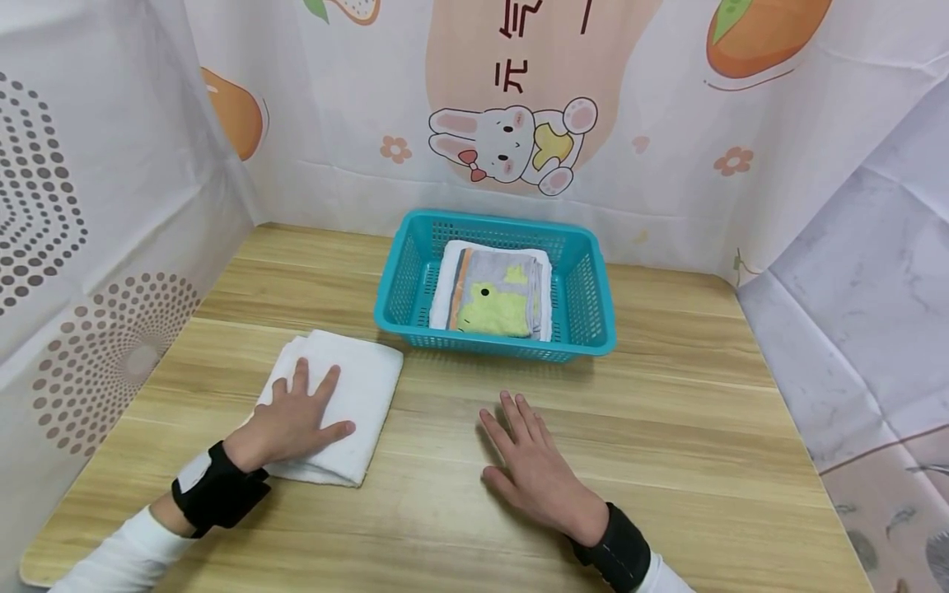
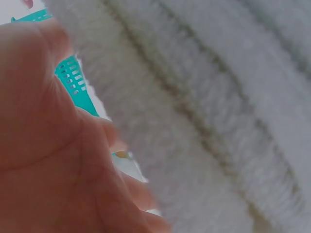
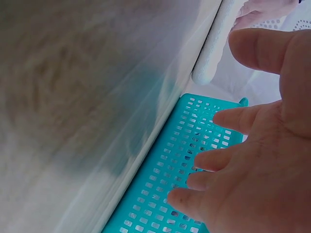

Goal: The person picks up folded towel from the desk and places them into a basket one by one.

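A folded white towel point(image 1: 363, 387) lies on the left part of the wooden table. My left hand point(image 1: 292, 422) rests on top of it with fingers spread; the left wrist view shows the towel's layered edge point(image 2: 194, 107) close beside the palm. My right hand point(image 1: 537, 478) is over the table, right of the towel, its fingers extended and holding nothing. Ahead of it stands a teal plastic basket point(image 1: 489, 344). Inside the basket a grey towel with a yellow-green animal pattern point(image 1: 497, 288) lies on a white folded cloth point(image 1: 442, 296).
The wooden table point(image 1: 445, 535) is bordered at the back by a white curtain point(image 1: 334, 189) printed with a rabbit and fruit. A dotted sheet point(image 1: 133, 247) hangs along the left side, and a marbled one point(image 1: 853, 288) along the right.
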{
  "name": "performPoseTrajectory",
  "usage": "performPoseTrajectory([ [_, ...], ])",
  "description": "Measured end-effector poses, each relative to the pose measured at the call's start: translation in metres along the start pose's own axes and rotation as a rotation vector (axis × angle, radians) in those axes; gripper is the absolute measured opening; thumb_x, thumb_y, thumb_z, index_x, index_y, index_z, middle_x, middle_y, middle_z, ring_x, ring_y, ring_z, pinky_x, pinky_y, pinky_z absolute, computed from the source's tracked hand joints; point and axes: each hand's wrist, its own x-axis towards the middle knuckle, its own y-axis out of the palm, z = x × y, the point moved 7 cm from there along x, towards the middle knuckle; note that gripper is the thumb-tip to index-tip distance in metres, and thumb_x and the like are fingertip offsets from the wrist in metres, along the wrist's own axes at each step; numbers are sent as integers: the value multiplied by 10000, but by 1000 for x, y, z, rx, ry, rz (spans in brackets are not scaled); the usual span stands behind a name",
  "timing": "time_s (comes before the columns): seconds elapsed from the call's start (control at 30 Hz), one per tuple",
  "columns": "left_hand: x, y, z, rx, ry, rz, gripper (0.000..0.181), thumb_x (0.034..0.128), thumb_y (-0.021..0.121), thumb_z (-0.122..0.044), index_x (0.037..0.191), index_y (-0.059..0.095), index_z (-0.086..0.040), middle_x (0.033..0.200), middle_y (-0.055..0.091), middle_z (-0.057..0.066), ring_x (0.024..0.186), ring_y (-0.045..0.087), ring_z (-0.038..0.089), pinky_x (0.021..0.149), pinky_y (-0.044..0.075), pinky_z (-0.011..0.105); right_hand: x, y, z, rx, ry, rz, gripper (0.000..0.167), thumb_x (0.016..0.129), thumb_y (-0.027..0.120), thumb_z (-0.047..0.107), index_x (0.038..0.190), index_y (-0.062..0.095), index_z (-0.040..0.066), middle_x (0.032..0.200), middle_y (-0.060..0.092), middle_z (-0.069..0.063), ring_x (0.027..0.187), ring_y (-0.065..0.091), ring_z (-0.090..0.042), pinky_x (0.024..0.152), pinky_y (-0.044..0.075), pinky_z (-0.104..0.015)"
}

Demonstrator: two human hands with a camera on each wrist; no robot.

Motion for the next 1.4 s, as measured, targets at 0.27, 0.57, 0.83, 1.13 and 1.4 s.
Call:
performPoseTrajectory([
  [0.27,0,1,-7,3,13,-19,930,908,573,-631,1543,287,-14,1488,131,466,1203,322,682,738,426,745,1,1,-2,30,9,9,711,951,659,328,1541,350,81,1619,153,-246,1494,120,-430,1155,197,-608],
  [0.57,-1,0,-19,25,34,-31,861,924,594,-570,1532,326,-22,1488,187,450,1198,362,647,733,456,705,2,-15,-1,34,-43,-241,572,875,758,191,1378,533,36,1402,452,-257,1321,429,-426,1055,399,-550],
  [0.83,-1,-2,-26,34,75,-32,814,928,609,-538,1528,355,-49,1484,235,431,1163,407,601,748,468,675,3,-18,-4,116,41,-213,255,885,722,61,1121,628,36,1078,515,-84,768,517,-96,648,493,-245],
  [1.13,2,-4,-34,29,132,-80,744,924,655,-429,1496,400,-25,1452,293,423,1146,430,585,740,487,621,5,-16,-2,93,15,-215,116,867,703,-11,850,645,89,780,568,24,639,503,-48,565,450,-200],
  [1.4,2,-5,-41,-31,158,-74,689,905,690,-330,1466,437,-22,1432,318,412,1140,431,601,725,506,585,7,-12,1,65,26,-126,58,879,705,50,924,674,69,817,581,10,633,477,-51,557,438,-209],
])
